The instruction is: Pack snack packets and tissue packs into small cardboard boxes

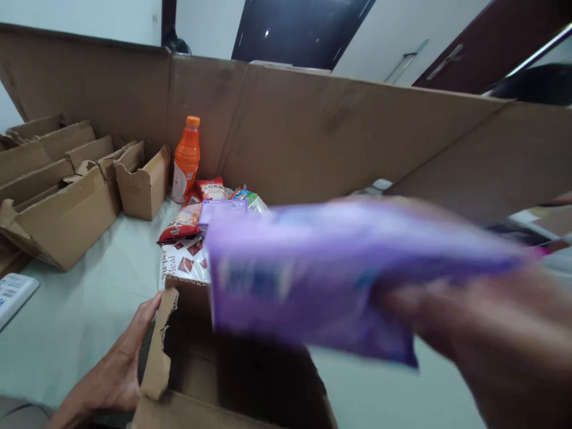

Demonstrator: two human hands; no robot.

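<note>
A purple plastic pack (313,280), smeared by motion, is in my right hand (482,322), whose fingers close on its near side. The pack hangs over the right part of an open cardboard box (196,411) and hides some of its far rim. The inside of the box is dark where it shows. My left hand (123,360) grips the box's torn left edge, with the thumb up at the rim and the other fingers partly hidden. Just behind the box lie a white "Super Meal" pack (185,257), a small purple box (222,210) and red snack packets (181,223).
An orange drink bottle (186,159) stands upright behind the snacks. Several open cardboard boxes (75,214) crowd the left side. A white object with a printed label (15,295) lies at the left edge. A tall cardboard wall (313,125) runs along the back.
</note>
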